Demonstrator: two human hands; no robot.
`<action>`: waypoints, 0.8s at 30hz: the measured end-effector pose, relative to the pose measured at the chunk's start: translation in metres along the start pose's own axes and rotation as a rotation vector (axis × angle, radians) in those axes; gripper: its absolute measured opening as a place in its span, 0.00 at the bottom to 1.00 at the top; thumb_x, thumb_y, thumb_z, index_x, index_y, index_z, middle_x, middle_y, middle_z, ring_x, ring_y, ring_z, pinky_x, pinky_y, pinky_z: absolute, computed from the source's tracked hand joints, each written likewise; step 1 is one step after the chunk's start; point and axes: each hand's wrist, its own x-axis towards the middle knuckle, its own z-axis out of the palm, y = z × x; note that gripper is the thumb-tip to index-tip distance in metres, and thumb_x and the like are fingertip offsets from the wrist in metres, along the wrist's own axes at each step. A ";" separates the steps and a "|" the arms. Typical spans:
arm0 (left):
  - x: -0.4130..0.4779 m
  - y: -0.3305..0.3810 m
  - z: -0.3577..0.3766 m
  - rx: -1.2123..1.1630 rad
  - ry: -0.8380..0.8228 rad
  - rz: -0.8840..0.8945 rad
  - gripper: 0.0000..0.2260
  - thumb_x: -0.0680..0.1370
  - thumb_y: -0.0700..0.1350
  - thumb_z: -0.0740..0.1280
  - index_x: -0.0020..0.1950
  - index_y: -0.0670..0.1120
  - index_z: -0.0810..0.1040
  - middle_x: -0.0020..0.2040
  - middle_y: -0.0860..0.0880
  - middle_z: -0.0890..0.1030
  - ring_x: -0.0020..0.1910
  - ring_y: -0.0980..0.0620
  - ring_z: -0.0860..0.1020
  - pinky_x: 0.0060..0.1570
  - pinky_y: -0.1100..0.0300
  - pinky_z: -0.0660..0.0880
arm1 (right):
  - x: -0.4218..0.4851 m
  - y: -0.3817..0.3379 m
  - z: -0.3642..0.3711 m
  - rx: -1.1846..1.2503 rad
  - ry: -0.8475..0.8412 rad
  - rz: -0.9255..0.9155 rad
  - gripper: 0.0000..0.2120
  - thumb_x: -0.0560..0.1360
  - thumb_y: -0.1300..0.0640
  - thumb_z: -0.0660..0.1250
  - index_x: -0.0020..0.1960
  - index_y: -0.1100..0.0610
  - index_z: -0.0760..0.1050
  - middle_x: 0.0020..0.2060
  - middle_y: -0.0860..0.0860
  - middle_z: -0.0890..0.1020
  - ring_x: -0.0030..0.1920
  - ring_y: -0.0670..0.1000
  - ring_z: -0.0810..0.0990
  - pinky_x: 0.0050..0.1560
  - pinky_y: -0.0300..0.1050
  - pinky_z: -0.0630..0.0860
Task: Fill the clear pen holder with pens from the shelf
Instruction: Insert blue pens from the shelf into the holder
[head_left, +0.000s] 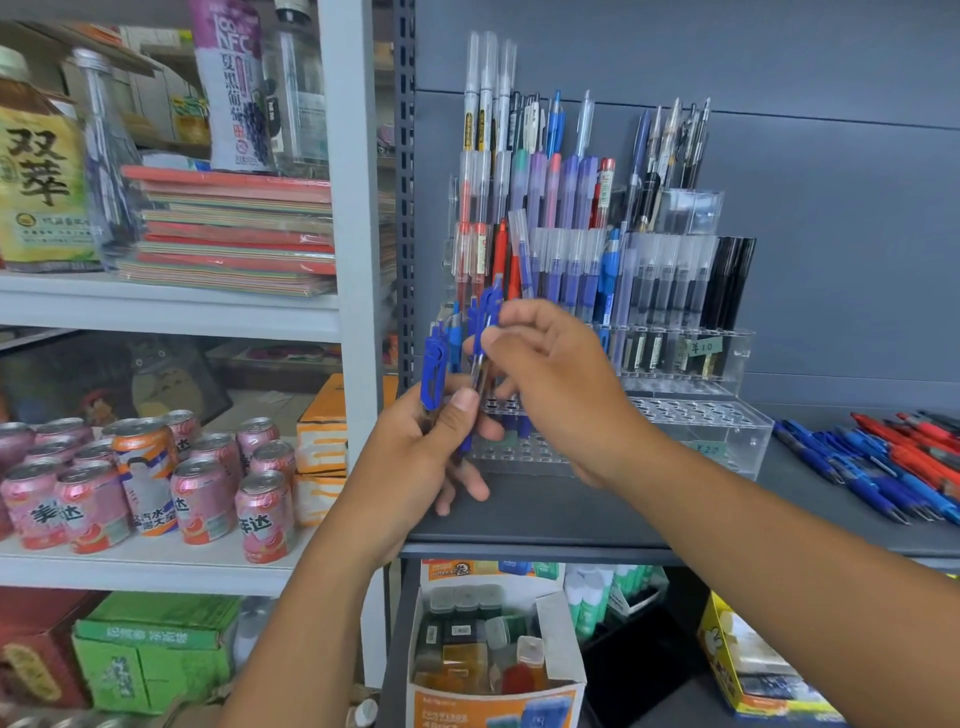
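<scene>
A dark grey shelf (545, 512) is carrying the goods. The clear pen holder (696, 426), a tiered rack, is standing on it toward twelve o'clock, against the back panel. A loose heap of blue and red pens (893, 467) is lying directly on the shelf at three o'clock, just beside the holder.

Shop interior — grey back panel (779, 62) behind a dark metal shelf (545, 519) with a perforated upright (405, 130). Left: white shelving unit (156, 306), stocked with drink cans (202, 499) and stacked notebooks (234, 228) — even, flat light.
</scene>
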 end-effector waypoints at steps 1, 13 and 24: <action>0.000 0.001 0.000 0.001 0.009 -0.006 0.16 0.76 0.57 0.62 0.59 0.51 0.75 0.43 0.49 0.84 0.26 0.45 0.76 0.22 0.62 0.62 | 0.003 -0.003 -0.001 0.025 0.037 -0.019 0.05 0.80 0.59 0.64 0.56 0.55 0.73 0.47 0.52 0.84 0.37 0.46 0.80 0.37 0.41 0.78; 0.004 0.002 0.001 -0.053 0.127 -0.117 0.09 0.82 0.40 0.55 0.49 0.51 0.73 0.32 0.53 0.74 0.25 0.52 0.59 0.27 0.61 0.53 | 0.026 -0.019 -0.031 -0.138 0.275 -0.230 0.22 0.80 0.66 0.60 0.69 0.47 0.64 0.44 0.49 0.75 0.31 0.47 0.75 0.35 0.58 0.78; 0.002 0.000 0.003 -0.035 0.178 -0.085 0.11 0.82 0.40 0.57 0.50 0.50 0.77 0.34 0.53 0.75 0.27 0.51 0.61 0.24 0.62 0.57 | 0.031 -0.001 -0.044 -0.273 0.319 -0.225 0.24 0.81 0.64 0.61 0.72 0.45 0.63 0.47 0.45 0.72 0.34 0.47 0.74 0.37 0.59 0.79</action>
